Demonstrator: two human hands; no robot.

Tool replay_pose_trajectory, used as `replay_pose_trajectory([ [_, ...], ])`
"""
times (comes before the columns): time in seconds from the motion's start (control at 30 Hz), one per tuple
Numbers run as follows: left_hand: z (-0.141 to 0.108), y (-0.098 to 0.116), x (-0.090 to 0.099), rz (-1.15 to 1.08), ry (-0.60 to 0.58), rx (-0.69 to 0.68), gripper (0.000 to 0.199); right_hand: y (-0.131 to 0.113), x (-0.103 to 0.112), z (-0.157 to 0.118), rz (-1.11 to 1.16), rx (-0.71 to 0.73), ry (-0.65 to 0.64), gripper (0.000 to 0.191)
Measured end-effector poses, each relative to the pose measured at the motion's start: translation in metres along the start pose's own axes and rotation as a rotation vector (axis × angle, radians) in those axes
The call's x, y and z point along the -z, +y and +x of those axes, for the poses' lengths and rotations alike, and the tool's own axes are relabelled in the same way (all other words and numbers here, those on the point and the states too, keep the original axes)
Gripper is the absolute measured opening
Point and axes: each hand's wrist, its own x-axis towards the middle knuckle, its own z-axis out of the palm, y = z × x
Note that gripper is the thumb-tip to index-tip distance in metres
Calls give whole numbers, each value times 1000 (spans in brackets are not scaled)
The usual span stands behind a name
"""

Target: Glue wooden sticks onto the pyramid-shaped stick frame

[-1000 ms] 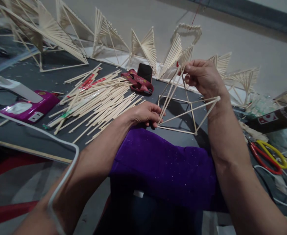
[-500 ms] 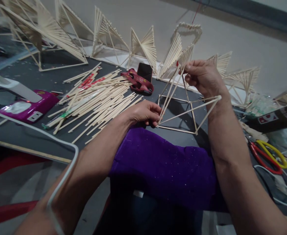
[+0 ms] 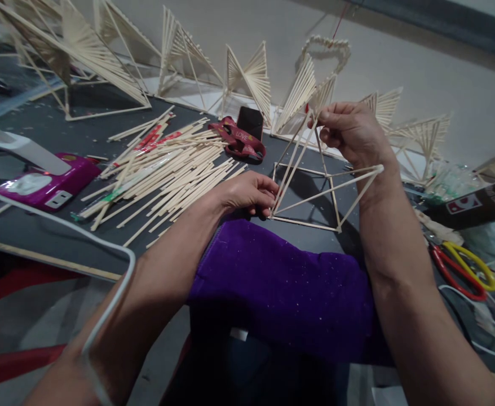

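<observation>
A stick frame point(image 3: 302, 224) with a square base and raised corners stands on the dark table in front of me. My left hand point(image 3: 253, 194) pinches the lower end of a slanting stick at the frame's near left corner. At the top left peak, my right hand point(image 3: 340, 127) holds the upper ends of the sticks between thumb and fingers. The frame's other peak point(image 3: 380, 168) shows in front of my right wrist. Left of my left hand lies a pile of loose wooden sticks point(image 3: 180, 175), partly in clear wrapping.
Finished-looking stick structures point(image 3: 247, 79) line the wall side. A red lanyard point(image 3: 241, 141) and a dark phone-like object point(image 3: 250, 123) lie behind the frame. At left are a purple power socket point(image 3: 53, 183) and white cable point(image 3: 104, 239); at right, red and yellow scissors point(image 3: 459, 270).
</observation>
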Motion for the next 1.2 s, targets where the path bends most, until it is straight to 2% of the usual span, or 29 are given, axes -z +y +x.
replay_pose_trajectory([
  [0.3,4,-5,2,-7,-35,-9,22,-1,-3,0,-18,6,15,12],
  [0.67,7,-10,2,-16,-33,-22,19,-3,-4,-1,-62,-39,31,20],
  [0.87,7,-10,2,-6,-37,-22,19,-5,-5,-3,-45,-4,-2,16],
  [1.07,3,-6,0,-5,-26,-11,21,-8,-7,-5,-81,-31,44,17],
  [1.2,4,-7,0,-4,-35,-10,20,-6,-5,-4,-50,16,5,15],
])
